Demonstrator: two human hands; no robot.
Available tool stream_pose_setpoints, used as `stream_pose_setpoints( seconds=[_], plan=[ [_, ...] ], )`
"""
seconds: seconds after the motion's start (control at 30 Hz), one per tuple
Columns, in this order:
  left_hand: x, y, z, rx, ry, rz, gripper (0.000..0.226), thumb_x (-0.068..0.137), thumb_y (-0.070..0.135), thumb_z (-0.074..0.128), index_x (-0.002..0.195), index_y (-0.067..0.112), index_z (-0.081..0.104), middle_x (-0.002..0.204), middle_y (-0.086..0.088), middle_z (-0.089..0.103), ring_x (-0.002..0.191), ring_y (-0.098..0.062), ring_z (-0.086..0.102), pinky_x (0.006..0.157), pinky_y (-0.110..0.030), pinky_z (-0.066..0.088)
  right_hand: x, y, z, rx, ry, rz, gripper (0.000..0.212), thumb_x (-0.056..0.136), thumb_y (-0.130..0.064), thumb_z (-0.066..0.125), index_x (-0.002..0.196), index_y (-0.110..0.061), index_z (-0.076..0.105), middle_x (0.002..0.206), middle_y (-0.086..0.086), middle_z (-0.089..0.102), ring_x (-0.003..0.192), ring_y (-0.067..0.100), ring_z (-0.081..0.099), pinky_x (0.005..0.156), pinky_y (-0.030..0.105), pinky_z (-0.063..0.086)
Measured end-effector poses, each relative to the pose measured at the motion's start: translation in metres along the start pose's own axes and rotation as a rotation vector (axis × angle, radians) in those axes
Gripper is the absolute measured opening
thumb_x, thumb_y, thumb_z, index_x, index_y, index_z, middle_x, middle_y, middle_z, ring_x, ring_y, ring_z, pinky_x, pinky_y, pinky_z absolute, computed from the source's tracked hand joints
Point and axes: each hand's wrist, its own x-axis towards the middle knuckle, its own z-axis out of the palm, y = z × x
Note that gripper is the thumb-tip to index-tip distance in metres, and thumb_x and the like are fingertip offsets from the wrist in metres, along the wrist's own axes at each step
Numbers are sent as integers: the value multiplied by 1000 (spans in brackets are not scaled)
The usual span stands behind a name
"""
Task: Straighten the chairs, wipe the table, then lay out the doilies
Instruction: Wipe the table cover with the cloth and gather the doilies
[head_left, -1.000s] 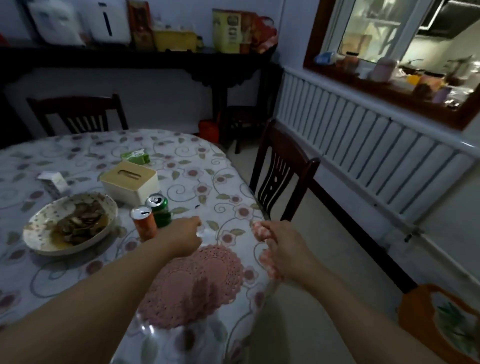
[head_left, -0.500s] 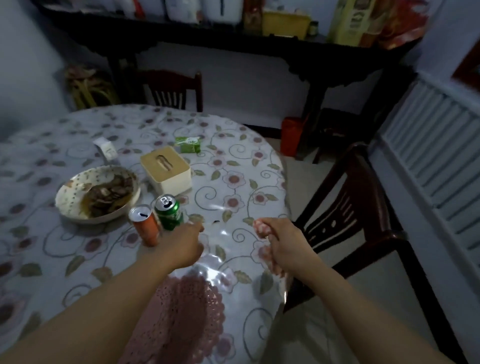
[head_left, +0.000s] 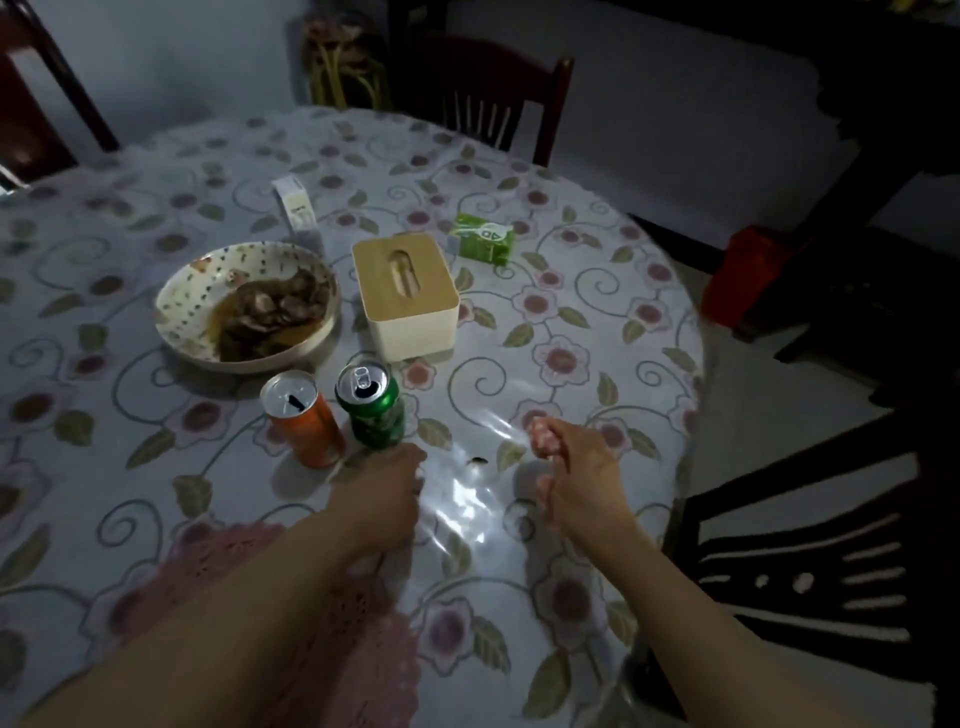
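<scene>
A pink doily (head_left: 218, 597) lies flat at the near edge of the table (head_left: 597, 291), partly under the left forearm. The left hand (head_left: 382, 499) hovers just short of the green can (head_left: 371, 408), beside the orange can (head_left: 301, 415); its fingers curl downward, and I cannot tell whether they hold anything. The right hand (head_left: 576, 467) grips a bunched wad (head_left: 543, 436) of pink doilies. They look light, limp and lacy, likely to snag or fold; best pinched at the rim and spread with both hands on the slick plastic cover.
</scene>
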Motion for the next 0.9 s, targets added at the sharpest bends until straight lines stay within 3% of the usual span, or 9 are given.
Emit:
stream_pose_setpoints(
  seconds=[0.1,0.17,0.23,0.33,0.5,0.6,0.77,0.83,0.9],
  plan=[
    [16,2,11,-45,0,-3,27,76,8,58,96,19,43,104,2,53,93,-21,53,71,-31,43,23,8,15,-34,15,-122,42,85,2,52,123,-13,57,124,7,54,114,25,50,89,15,30],
    [24,0,25,-82,12,-22,42,75,7,61,112,20,46,120,1,51,111,-22,51,87,-36,47,35,22,33,-34,20,-167,33,88,-6,49,119,-13,59,124,7,54,115,26,51,93,18,33],
    [26,-3,35,-76,29,-40,67,73,9,68,133,17,40,141,1,41,129,-21,40,103,-37,41,38,39,53,-132,-29,-200,48,90,-26,42,134,-6,48,143,14,42,131,32,40,107,21,23],
    [29,-3,41,-106,97,-80,61,71,5,72,128,15,50,135,0,50,125,-23,46,98,-41,45,43,52,73,-247,-61,-227,74,89,-48,18,150,-5,18,158,15,14,146,29,12,120,34,4],
    [33,-17,55,-343,200,-114,69,76,-3,63,137,26,47,142,5,46,132,-12,42,111,-36,36,86,37,87,-302,-17,-337,66,92,-40,10,148,-13,31,154,7,31,144,22,23,120,37,9],
    [28,-7,59,-479,267,-210,56,90,5,49,140,28,41,143,5,45,131,-11,42,112,-32,34,76,34,88,-267,-136,-488,58,95,-37,14,147,-22,33,154,-1,32,145,17,21,120,38,10],
    [29,3,46,-509,248,-141,46,89,15,47,133,29,47,138,1,50,126,-6,44,107,-25,33,5,44,90,-152,-351,-851,49,95,-15,45,141,-28,44,149,-8,41,141,13,28,117,38,22],
    [27,5,46,-521,238,-138,41,84,27,43,124,30,53,133,-4,55,124,-16,50,108,-37,38,3,52,79,-100,-427,-946,43,93,-9,46,132,-26,54,143,-8,47,138,14,34,114,39,29],
    [27,5,52,-483,253,-137,42,85,21,44,126,22,56,134,-6,55,126,-22,49,105,-28,35,38,62,68,55,-361,-820,33,90,0,43,105,-22,63,124,-7,58,124,16,49,101,41,41]
  ],
)
